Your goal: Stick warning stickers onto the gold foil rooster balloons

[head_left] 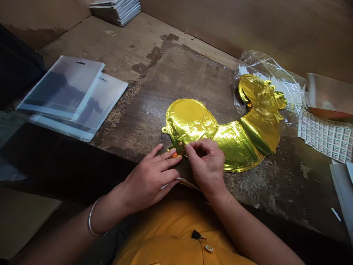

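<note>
A flat gold foil balloon (pixel 237 140) with a curved body lies on the worn wooden table, its narrow end towards me. My left hand (pixel 154 175) rests at that end, with its outer fingers stretched over the foil beside a small orange spot (pixel 174 154). Between its thumb and index finger is the edge of a thin paper sheet (pixel 189 183), mostly hidden below the table edge. My right hand (pixel 207 163) is closed in a pinch at the balloon's near edge; whatever its fingertips hold is hidden.
Stacked clear plastic sleeves (pixel 63 88) lie on the left, and a folded stack (pixel 117 11) stands at the back. A clear bag (pixel 292 81) touches the balloon's far end. Printed label sheets (pixel 327 136) and white papers (pixel 342 191) lie on the right.
</note>
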Action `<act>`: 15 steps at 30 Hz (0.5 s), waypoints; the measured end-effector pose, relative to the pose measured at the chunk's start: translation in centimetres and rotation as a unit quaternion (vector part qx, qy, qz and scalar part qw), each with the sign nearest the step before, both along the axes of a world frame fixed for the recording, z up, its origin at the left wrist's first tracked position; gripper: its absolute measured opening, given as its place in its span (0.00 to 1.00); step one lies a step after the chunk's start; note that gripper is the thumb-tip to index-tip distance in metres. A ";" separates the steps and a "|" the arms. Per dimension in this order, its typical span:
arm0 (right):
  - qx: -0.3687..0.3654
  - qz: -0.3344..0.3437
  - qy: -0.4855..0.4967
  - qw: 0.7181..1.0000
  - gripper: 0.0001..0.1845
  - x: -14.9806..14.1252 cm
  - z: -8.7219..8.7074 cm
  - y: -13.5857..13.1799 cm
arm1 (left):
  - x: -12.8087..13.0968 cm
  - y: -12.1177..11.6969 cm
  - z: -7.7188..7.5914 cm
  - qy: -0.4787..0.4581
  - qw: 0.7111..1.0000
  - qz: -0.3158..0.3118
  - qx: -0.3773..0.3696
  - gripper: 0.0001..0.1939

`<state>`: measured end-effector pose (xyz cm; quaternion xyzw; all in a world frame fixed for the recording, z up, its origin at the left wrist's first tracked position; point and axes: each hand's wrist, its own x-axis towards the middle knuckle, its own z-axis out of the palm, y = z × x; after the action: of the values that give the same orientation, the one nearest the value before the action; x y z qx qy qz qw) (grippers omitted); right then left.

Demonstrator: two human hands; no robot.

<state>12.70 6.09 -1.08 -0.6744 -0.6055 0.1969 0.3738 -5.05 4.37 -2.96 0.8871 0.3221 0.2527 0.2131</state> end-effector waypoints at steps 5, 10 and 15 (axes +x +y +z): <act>0.002 0.028 0.021 0.999 0.07 0.2 0.1 0.0 | 0.0 0.0 -0.1 -0.001 1.000 0.002 0.006 0.07; -0.007 0.030 -0.012 0.999 0.06 0.2 0.0 0.1 | -0.1 0.0 0.1 -0.001 1.000 0.001 0.010 0.08; -0.005 0.020 -0.051 0.998 0.08 0.1 -0.2 0.0 | -0.1 0.1 0.2 0.001 1.000 -0.002 0.006 0.08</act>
<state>12.75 6.11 -1.24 -0.6731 -0.6363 0.1730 0.3350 -5.19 4.49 -2.71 0.8893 0.3190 0.2532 0.2083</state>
